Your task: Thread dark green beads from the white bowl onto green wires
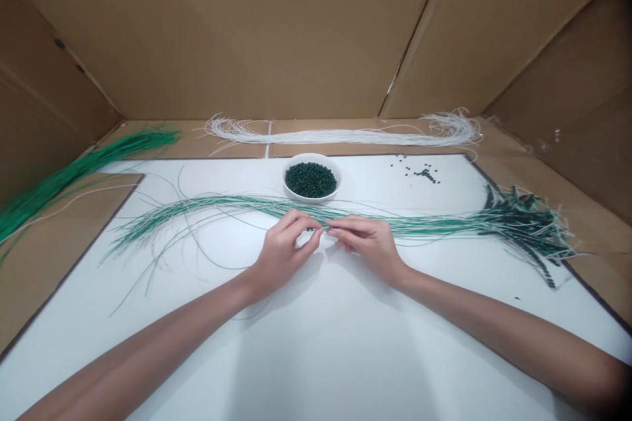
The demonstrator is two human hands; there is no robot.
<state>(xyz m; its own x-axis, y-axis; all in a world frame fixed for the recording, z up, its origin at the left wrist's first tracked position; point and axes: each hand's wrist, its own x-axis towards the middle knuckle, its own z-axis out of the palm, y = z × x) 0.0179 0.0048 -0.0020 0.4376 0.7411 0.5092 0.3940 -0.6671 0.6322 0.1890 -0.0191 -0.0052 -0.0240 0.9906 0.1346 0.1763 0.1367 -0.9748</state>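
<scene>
Your left hand [284, 256] and right hand [365, 247] seem to pinch the light, springy green wires [419, 227] just below the white bowl [312, 158] of dark green beads [311, 179], so take hold close to your fingertips, where the thin strands flex least.

**Makeshift handwork station inside a cardboard booth**

This looks like a small piecework station. Folded brown cardboard walls [237, 33] rise around a cardboard base [44, 263], with a dark-edged white board [316, 355] laid on top. White cords [336, 137] lie bundled beyond the board's far edge, while a white bowl [312, 159] of dark green beads [311, 179] and green wires [237, 205] sit on the board.
</scene>
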